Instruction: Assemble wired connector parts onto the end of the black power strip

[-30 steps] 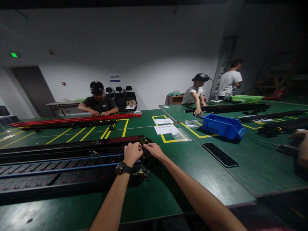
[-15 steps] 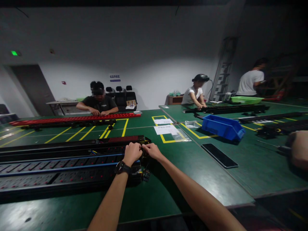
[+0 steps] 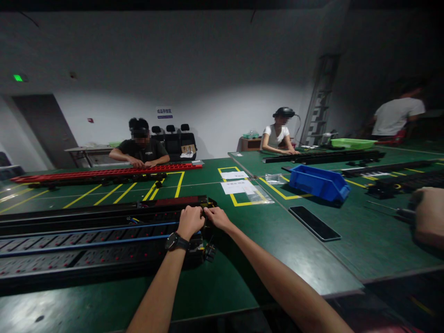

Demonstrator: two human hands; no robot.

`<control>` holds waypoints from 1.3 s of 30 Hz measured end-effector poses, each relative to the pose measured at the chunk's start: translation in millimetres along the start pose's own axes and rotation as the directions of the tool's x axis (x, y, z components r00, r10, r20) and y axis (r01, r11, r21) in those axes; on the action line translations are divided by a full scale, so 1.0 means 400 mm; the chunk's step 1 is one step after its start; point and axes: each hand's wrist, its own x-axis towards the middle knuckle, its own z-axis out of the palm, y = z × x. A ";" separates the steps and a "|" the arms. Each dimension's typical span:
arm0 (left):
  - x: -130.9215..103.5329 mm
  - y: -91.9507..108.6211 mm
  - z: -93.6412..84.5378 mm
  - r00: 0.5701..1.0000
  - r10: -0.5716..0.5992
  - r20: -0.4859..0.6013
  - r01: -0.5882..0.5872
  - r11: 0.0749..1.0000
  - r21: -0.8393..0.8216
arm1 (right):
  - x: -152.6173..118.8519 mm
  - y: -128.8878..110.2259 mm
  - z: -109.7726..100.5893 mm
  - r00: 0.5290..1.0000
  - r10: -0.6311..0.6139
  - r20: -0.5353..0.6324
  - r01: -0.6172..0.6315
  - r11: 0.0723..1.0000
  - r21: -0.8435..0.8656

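Note:
Long black power strips [image 3: 114,253] with rows of sockets and blue edges lie across the left of the green table. At their right ends my left hand [image 3: 190,219], a watch on its wrist, is closed with the fingertips pinched together. My right hand [image 3: 218,217] meets it there, thumb and forefinger pinched near the end of the rear black housing [image 3: 173,202]. Whatever the fingertips hold is too small and dark to make out. Below the hands a black plug-like end piece [image 3: 209,253] and some wires stick out from the strip ends.
A phone [image 3: 314,223] and a blue bin [image 3: 319,182] lie to the right. Papers [image 3: 237,187] rest inside yellow tape. At the right edge a co-worker's hand [image 3: 430,217] holds a screwdriver. Across the table one person works at a red rail [image 3: 104,174], another at black strips [image 3: 322,157].
My hands stay at the same spot, barely moved. The person in white at the far right has walked further right, and the person across has shifted their hands along the black strips.

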 end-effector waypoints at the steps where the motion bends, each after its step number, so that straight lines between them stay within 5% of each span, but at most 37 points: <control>1: -0.002 0.001 -0.001 1.000 0.000 0.002 0.000 1.000 -0.003 | -0.001 -0.001 0.000 1.000 -0.009 -0.002 0.009 1.000 -0.001; 18: -0.011 -0.006 0.001 1.000 0.012 0.024 -0.012 1.000 -0.013 | -0.027 -0.024 -0.019 0.991 0.017 -0.132 -0.016 1.000 0.006; 31: -0.013 -0.002 -0.002 1.000 0.026 0.004 -0.026 1.000 -0.009 | -0.069 -0.037 -0.053 0.975 -0.150 -0.166 0.114 0.972 -0.208; 39: -0.009 -0.002 -0.007 1.000 -0.007 0.001 0.007 0.997 -0.077 | -0.063 -0.043 -0.043 0.960 -0.109 -0.257 0.023 0.948 -0.318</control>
